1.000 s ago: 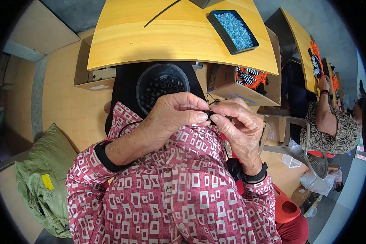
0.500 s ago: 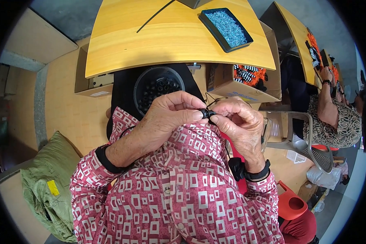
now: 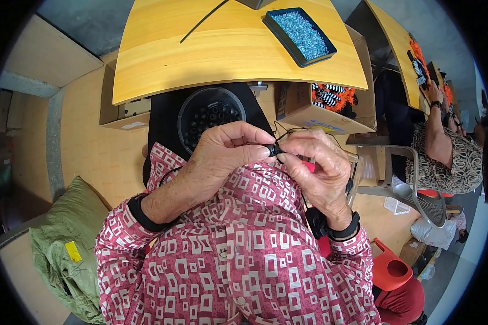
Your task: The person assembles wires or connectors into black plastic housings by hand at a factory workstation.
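Small, rounded, glossy black piece [image 3: 274,149], partly hidden by fingertips, held off the near edge of the yellow wooden bench [image 3: 200,54]. Left hand [image 3: 230,145]: thumb and forefinger pinch one end. Right hand [image 3: 321,167]: thumb and forefinger grip the other. Nearby, round translucent plastic tub [image 3: 211,91] of black ring-like pieces [image 3: 217,117].

A yellow wooden table [image 3: 162,59] stands above tan flooring [image 3: 89,146].

Bucket [image 3: 211,94] open from above, table edge [image 3: 228,79] just beyond, cardboard box [image 3: 299,114] to right, left hand [image 3: 225,147] in front
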The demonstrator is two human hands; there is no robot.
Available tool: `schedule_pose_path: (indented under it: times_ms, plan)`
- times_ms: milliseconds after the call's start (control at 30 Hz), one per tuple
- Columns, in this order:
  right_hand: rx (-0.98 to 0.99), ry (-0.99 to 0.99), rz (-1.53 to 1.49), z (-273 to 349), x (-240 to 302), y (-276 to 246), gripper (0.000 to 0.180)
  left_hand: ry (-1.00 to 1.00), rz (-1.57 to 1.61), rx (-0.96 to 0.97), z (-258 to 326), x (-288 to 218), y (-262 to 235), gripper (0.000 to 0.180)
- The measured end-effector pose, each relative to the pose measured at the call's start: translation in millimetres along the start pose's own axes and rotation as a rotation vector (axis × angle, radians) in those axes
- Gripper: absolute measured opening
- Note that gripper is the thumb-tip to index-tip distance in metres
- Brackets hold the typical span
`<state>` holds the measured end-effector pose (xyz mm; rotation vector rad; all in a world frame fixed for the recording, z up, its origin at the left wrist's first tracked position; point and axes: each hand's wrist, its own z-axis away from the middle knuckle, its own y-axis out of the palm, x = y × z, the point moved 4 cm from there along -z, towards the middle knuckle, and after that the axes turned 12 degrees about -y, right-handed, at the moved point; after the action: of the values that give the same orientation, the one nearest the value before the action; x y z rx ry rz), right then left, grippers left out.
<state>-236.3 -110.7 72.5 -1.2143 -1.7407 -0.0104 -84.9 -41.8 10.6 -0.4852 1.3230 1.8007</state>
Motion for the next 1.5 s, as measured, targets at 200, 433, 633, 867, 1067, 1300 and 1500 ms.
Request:
schedule_pose_path:
  times_ms: [200,433,633,867,1067,1300,1500]
  plan:
    - [0.062,-0.081,0.139,0,6,1,0.016,0.012,-0.139,-0.068,2,-2,-1,0.018]
    - [-0.031,0.104,-0.146,11,-18,3,0.016,-0.043,0.037,0.001,1,3,-1,0.017]
    - [-0.092,0.191,-0.259,13,-23,3,0.017,-0.041,0.050,0.006,0,4,-4,0.017]
    - [-0.055,0.123,-0.184,11,-19,3,0.017,-0.037,0.036,-0.013,-1,5,-5,0.017]
    - [0.017,0.001,0.002,4,-10,4,0.015,-0.031,-0.002,-0.025,1,2,-2,0.017]
    - [0.066,-0.089,0.116,4,0,7,0.016,-0.036,-0.051,-0.062,1,2,-5,0.017]
    - [0.030,-0.030,0.062,9,-8,12,0.017,-0.039,0.022,-0.059,-3,8,-6,0.021]
